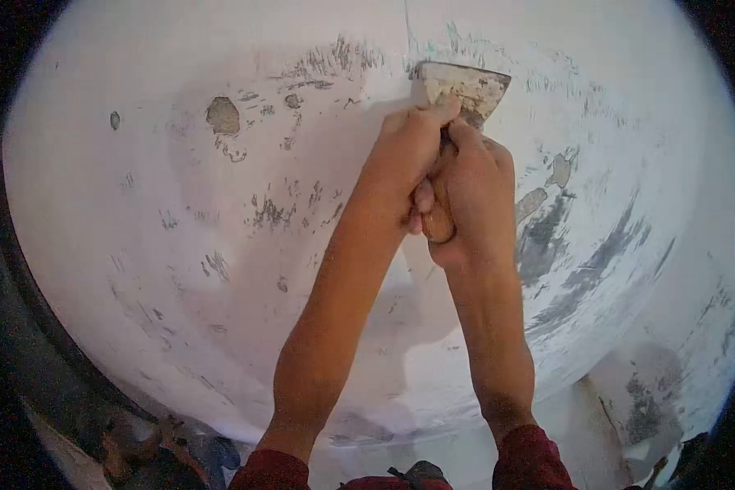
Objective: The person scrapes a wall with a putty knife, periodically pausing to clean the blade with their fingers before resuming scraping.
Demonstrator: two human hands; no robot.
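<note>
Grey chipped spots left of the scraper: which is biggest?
Middle spot in the upper row; all others, including left spot and right spot, are plainly smaller.

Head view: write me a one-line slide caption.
Both hands grip a blade-up scraper at a scuffed white wall with grey patches.

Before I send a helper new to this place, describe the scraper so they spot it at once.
Start with the big, scuffed white wall and look to the view's upper part, just right of centre, where the left hand and right hand meet. They hold the scraper. Its fan-shaped blade sets it apart from the irregular grey patches.
</note>
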